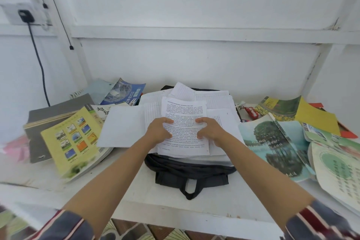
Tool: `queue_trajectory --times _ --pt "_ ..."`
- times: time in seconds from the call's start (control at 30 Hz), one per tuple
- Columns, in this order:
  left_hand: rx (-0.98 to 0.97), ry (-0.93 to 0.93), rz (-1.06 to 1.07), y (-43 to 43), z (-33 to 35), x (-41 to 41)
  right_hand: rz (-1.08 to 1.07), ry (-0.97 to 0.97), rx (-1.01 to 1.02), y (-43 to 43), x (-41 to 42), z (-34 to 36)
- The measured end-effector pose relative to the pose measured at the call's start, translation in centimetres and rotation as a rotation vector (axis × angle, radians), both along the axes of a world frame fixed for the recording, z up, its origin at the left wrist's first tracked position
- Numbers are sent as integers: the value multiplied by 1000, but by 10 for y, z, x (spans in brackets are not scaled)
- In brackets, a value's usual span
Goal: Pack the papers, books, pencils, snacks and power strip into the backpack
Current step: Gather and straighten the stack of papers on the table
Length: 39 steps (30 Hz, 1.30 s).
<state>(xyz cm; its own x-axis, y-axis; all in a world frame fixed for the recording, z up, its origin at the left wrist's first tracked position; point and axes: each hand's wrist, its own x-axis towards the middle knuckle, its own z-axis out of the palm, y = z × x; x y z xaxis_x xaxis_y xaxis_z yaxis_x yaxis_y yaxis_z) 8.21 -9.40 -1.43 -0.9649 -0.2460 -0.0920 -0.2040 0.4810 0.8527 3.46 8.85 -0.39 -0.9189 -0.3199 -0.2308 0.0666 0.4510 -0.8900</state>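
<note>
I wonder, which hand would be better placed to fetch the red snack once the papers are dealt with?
Right, probably. The right hand holds the sheet on the side nearer the snack, which lies right of the papers; the left hand would have to cross them.

A large black Chinese character, 超, stands on the white book cover (pixel 98 112) left of centre; the next character is partly hidden by paper. The printed sheet (pixel 185 111) at centre carries a bold heading and paragraphs, too small to read. Characters on the blue book (pixel 124 93) and the tree-cover book (pixel 272 142) are too blurred to read.
</note>
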Motion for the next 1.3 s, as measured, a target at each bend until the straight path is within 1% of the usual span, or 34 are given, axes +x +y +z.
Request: queue_trajectory --times 0.07,0.17,0.2,0.3,0.37,0.5,0.6,0.7,0.8,0.87,0.97,1.13,1.2,1.3 --pt "73 6 1 2 4 1 -21 -18 -34 -1 -1 0" --pt "99 -59 43 4 9 6 -51 -42 -74 -1 -2 -2" --pt "137 -73 38 4 10 8 -64 -44 -87 0 -3 -3" --pt "329 -88 -44 2 15 11 -83 -60 -146 2 -4 -4" --pt "438 -99 -55 2 19 12 -93 -82 -181 3 -5 -2" --pt "599 -50 -47 -2 24 13 -112 -132 -322 3 -6 0" --pt "667 14 -36 -9 28 15 -89 -121 -354 -3 -12 3" --pt "637 81 17 -20 27 17 -43 -109 -425 -15 -13 11" --pt "453 79 97 -34 22 18 -12 -31 -387 -31 -10 16" --pt "385 54 140 -40 18 19 18 -10 -341 -39 -11 15" --pt "396 42 173 -44 9 18 67 17 -231 -48 -12 13" --pt "375 45 246 -45 -5 16 107 52 -140 -54 -20 7" --pt "406 73 239 -44 -6 17 124 56 -118 -56 -23 6" --pt "397 106 244 -48 -7 16 153 38 -128 -58 -26 5"
